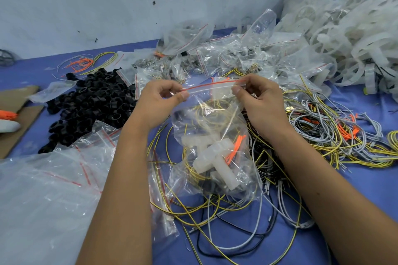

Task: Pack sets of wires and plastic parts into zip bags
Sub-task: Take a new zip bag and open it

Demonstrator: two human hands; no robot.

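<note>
Zip bag (212, 135) held up, left hand (160, 98) and right hand (259, 98) pinching its red-striped top corners

Left hand (160, 98), right hand (257, 98), fingers pinched.

Clear zip bag (212, 135) with red seal strip, hanging upright at frame centre; inside, white plastic parts (212, 160) (translucent, tee-shaped), coiled yellow wires (212, 109), orange bits at lower right.
</note>
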